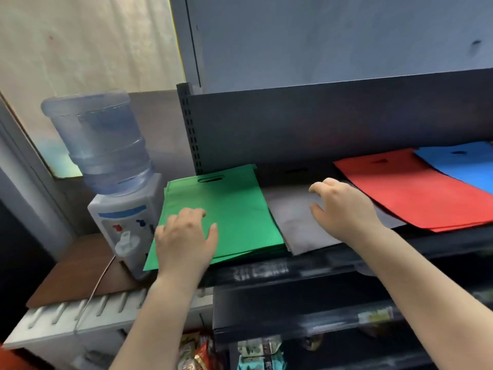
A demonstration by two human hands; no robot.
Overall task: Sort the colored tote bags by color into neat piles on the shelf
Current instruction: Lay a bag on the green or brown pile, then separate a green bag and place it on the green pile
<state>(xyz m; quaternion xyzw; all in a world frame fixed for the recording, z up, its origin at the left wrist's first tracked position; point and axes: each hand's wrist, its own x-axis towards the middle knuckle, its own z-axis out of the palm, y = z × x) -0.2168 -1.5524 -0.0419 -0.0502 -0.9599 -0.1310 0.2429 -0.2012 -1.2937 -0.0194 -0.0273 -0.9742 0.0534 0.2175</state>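
fingers of the left hand [186, 236] were laid relaxed on the green pile [234, 209]; the right hand [344, 206], loosely curled, held nothing over the grey pile [296, 225]; squaring seemed due next.

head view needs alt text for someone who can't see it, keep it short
A person's left hand rests flat on a pile of green tote bags on a dark shelf, while the right hand hovers with curled fingers over a grey bag pile beside it. Red bags and blue bags lie further right; a water dispenser stands left of the shelf.
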